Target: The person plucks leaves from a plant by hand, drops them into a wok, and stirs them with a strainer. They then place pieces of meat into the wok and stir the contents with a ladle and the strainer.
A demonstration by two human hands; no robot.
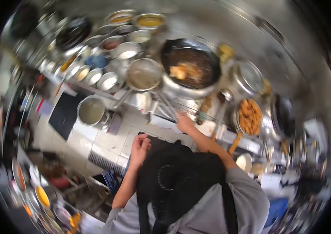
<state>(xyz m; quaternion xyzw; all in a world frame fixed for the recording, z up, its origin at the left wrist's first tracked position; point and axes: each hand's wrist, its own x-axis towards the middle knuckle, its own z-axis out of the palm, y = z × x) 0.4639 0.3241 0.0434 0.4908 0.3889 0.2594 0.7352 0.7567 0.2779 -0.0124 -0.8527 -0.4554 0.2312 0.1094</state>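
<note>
My right hand [185, 123] is closed around a long metal handle that runs up to a round strainer [144, 74]. The strainer is held over the counter edge, left of the wok. My left hand [140, 147] hangs in front of the apron [173, 175], fingers loosely curled and nothing visible in it. Golden pieces of food [185, 71] lie in dark liquid inside the large black wok [210, 64]. Motion blur softens the far counter, so finer details cannot be made out.
A metal bowl of orange-brown fried pieces [250, 117] stands at the right, beside a ladle [224, 97]. Several bowls and pots, one with yellow liquid [150, 21], crowd the back left. A metal pot [91, 110] sits at the left, above the tiled floor [111, 144].
</note>
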